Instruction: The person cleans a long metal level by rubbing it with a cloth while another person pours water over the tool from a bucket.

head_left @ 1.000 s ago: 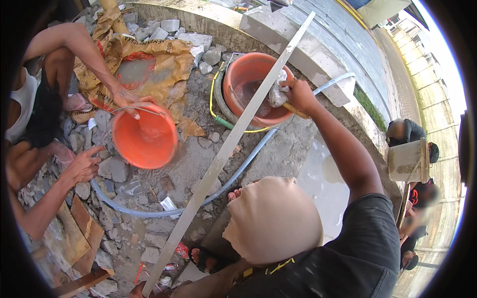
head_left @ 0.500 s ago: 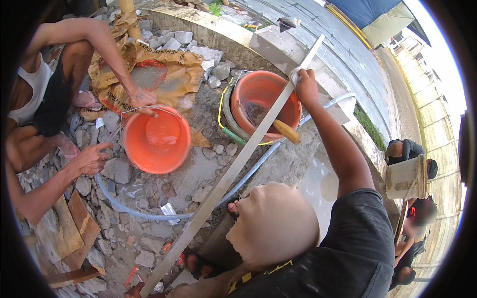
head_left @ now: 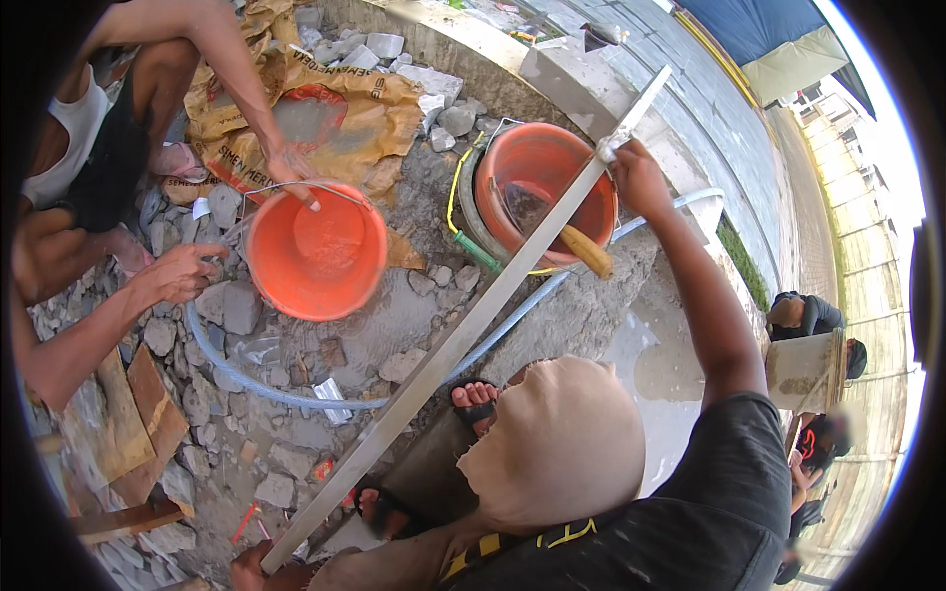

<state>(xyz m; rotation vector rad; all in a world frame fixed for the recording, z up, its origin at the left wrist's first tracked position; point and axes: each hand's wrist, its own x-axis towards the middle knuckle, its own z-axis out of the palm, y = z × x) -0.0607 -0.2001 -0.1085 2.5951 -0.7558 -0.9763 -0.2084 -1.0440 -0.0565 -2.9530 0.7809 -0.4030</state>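
Observation:
The picture lies turned on its side, so my forearms come in from its left edge. My left hand (head_left: 291, 175), the upper one, grips the rim of an orange bucket (head_left: 317, 295), thumb over the edge. That bucket tilts and shows pale wet residue inside; its wire handle lies along the rim. My right hand (head_left: 185, 274), lower, hovers beside the bucket with loosely curved fingers apart and nothing visible in them. Across from me a co-worker in a beige head cover (head_left: 562, 433) holds a long metal straightedge (head_left: 443, 360) in both hands.
A second orange bucket (head_left: 503, 158), with a wooden tool handle (head_left: 585, 250) over its rim, stands beyond mine. A clear bluish hose (head_left: 266, 392) loops over the rubble. A torn brown cement bag (head_left: 379, 123), a low concrete wall (head_left: 434, 41) and broken boards (head_left: 123, 424) lie around.
The view has shifted, so the buckets and straightedge sit higher in the picture. My left hand keeps its grip on the bucket. My right hand stays beside it. The co-worker's feet show more.

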